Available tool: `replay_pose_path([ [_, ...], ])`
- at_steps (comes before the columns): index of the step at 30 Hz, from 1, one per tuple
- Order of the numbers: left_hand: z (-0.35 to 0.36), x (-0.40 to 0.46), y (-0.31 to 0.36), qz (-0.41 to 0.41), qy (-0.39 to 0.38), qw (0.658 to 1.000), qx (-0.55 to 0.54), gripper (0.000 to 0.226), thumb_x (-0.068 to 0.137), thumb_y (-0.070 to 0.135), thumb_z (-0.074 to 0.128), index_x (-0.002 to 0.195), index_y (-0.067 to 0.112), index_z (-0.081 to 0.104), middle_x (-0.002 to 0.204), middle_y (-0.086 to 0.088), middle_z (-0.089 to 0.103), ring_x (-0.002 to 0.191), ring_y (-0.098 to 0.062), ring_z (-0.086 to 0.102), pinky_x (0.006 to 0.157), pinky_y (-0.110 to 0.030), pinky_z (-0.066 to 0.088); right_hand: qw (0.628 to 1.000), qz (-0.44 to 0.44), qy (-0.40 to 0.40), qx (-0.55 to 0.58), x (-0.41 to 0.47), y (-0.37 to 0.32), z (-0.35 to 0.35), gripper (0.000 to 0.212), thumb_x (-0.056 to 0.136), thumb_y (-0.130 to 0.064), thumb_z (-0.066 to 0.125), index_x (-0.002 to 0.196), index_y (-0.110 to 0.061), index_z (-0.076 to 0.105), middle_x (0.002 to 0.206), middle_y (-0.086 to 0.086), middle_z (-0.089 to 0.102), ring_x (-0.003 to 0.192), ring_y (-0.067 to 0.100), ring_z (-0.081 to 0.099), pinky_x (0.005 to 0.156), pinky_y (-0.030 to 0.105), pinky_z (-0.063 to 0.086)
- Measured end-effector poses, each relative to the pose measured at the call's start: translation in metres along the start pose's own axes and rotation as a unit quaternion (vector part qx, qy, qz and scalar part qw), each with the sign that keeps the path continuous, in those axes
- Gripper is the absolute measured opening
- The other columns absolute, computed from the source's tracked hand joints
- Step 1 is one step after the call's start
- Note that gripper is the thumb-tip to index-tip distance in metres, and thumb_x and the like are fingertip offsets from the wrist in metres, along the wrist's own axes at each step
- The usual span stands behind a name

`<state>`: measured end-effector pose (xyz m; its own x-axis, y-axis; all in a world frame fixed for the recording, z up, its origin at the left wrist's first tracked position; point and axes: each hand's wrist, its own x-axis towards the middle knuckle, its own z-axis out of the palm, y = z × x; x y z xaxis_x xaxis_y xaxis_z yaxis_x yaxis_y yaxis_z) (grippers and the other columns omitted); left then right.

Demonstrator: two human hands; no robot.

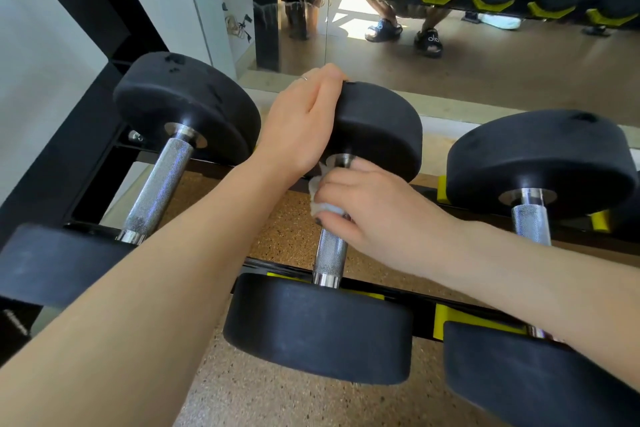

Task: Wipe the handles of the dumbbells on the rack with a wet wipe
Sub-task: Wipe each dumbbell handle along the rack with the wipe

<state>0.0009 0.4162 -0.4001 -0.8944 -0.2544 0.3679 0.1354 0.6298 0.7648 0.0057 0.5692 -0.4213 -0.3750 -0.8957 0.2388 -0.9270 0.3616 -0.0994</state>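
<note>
My right hand [374, 215] grips the wet wipe [323, 199] round the middle dumbbell's handle [330, 253], whose axis runs toward me; my left hand [304, 121] clasps its far head [377, 125].

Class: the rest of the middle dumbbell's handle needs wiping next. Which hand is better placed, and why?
Right. The right hand already grips the wet wipe around the middle dumbbell's handle; the left hand holds that dumbbell's far head.
</note>
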Motion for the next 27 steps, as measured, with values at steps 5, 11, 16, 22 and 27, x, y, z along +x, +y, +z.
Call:
replay_pose_path([
  [5,0.0,-0.001,0.002,-0.004,0.003,1.0,-0.002,0.042,0.109,0.032,0.024,0.098,0.006,0.055,0.096,-0.01,0.057,0.088,-0.013,0.05,0.082,-0.035,0.041,0.983,-0.024,-0.102,0.152,-0.005,-0.002,-0.017,0.018,0.095,-0.019,0.056,0.1,-0.019,0.074,0.098,-0.004,0.068,0.092,0.002,0.058,0.085,0.014,0.042],
  [11,-0.001,-0.002,0.004,-0.019,0.004,1.0,-0.018,0.04,0.109,0.034,0.025,0.098,0.008,0.055,0.097,-0.009,0.058,0.092,-0.016,0.052,0.086,-0.04,0.043,0.929,0.043,-0.255,0.263,-0.011,-0.022,-0.023,0.032,0.095,-0.017,0.052,0.112,-0.033,0.073,0.093,-0.024,0.07,0.089,-0.003,0.062,0.079,0.017,0.048],
  [16,-0.001,-0.001,0.003,-0.014,0.006,1.0,-0.011,0.041,0.109,0.034,0.025,0.097,0.007,0.054,0.095,-0.008,0.057,0.09,-0.014,0.051,0.084,-0.038,0.042,0.917,0.073,-0.263,0.291,-0.016,-0.016,-0.031,0.035,0.094,-0.015,0.054,0.116,-0.036,0.072,0.085,-0.034,0.062,0.083,-0.013,0.06,0.071,0.005,0.04],
  [22,0.0,-0.001,0.002,-0.009,0.006,1.0,0.002,0.038,0.109,0.032,0.025,0.096,0.015,0.056,0.094,-0.003,0.058,0.091,-0.012,0.051,0.084,-0.035,0.042,0.899,0.113,-0.283,0.316,-0.043,-0.003,-0.04,0.039,0.092,-0.02,0.05,0.115,-0.046,0.068,0.103,-0.004,0.073,0.088,0.017,0.068,0.084,0.043,0.054],
  [27,0.001,-0.001,0.003,-0.013,0.007,1.0,-0.005,0.036,0.109,0.033,0.026,0.09,0.021,0.054,0.091,0.002,0.058,0.089,-0.009,0.051,0.084,-0.034,0.042,0.84,0.238,-0.358,0.332,-0.049,0.002,-0.02,0.033,0.092,-0.013,0.05,0.111,-0.027,0.074,0.089,-0.002,0.073,0.072,0.01,0.063,0.069,0.023,0.055],
])
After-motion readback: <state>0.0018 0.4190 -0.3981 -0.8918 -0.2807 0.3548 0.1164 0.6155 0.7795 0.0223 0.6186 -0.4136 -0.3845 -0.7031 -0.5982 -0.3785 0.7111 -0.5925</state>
